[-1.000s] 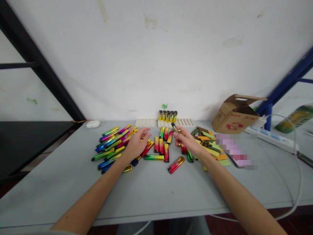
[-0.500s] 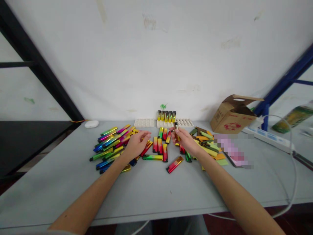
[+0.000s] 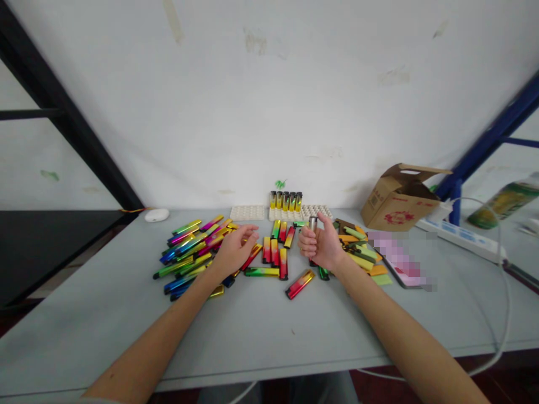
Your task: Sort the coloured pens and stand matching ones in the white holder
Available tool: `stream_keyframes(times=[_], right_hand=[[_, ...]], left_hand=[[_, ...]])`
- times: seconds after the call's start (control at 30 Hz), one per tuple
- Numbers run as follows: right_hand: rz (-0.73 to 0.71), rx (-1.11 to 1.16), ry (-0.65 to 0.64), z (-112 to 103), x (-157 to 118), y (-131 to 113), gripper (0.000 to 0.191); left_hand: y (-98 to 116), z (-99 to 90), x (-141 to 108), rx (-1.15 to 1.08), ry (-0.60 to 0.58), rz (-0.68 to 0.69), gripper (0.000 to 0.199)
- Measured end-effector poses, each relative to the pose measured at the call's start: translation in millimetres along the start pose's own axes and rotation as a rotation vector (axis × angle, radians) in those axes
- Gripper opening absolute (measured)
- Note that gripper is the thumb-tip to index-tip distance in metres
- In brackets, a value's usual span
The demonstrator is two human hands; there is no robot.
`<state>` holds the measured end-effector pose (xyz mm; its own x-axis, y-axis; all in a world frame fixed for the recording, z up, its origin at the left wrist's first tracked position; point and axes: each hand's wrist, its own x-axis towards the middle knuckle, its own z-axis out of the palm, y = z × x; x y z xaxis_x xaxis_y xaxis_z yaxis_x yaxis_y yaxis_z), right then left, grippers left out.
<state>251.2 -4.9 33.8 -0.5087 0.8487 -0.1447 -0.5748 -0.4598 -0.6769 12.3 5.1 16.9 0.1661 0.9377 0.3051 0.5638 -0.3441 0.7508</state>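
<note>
My right hand (image 3: 323, 247) has its fingers wrapped round a lighter (image 3: 313, 223), thumb raised beside its metal top; most of the lighter is hidden. My left hand (image 3: 236, 249) hovers at the right side of a pile of shiny lighters (image 3: 185, 255) in blue, green, pink and yellow. Its fingers are loosely bent and apart, with nothing visible in them. Between the hands lie several loose lighters, among them a red and gold lighter (image 3: 300, 284) near the front and a green and yellow lighter (image 3: 261, 272). At the back, several lighters (image 3: 286, 201) stand upright in a white holed tray (image 3: 274, 214).
Two more white trays (image 3: 247, 212) flank the middle one by the wall. Right of my right hand are yellow, orange and green pieces (image 3: 362, 252), a phone (image 3: 398, 261) and an opened cardboard box (image 3: 398, 202). A power strip (image 3: 461, 238) and a white case (image 3: 156, 215) sit farther out.
My right hand has turned and moved slightly right, its fingers now closed round the lighter with the thumb up. My left hand has barely moved.
</note>
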Motion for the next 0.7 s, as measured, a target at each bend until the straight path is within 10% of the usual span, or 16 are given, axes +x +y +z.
stream_keyframes(times=[0.7], right_hand=[[-0.064, -0.102, 0.073, 14.8, 1.1, 10.1, 0.036]], left_hand=[[2.0, -2.3, -1.6, 0.036, -0.043, 0.016, 0.035]])
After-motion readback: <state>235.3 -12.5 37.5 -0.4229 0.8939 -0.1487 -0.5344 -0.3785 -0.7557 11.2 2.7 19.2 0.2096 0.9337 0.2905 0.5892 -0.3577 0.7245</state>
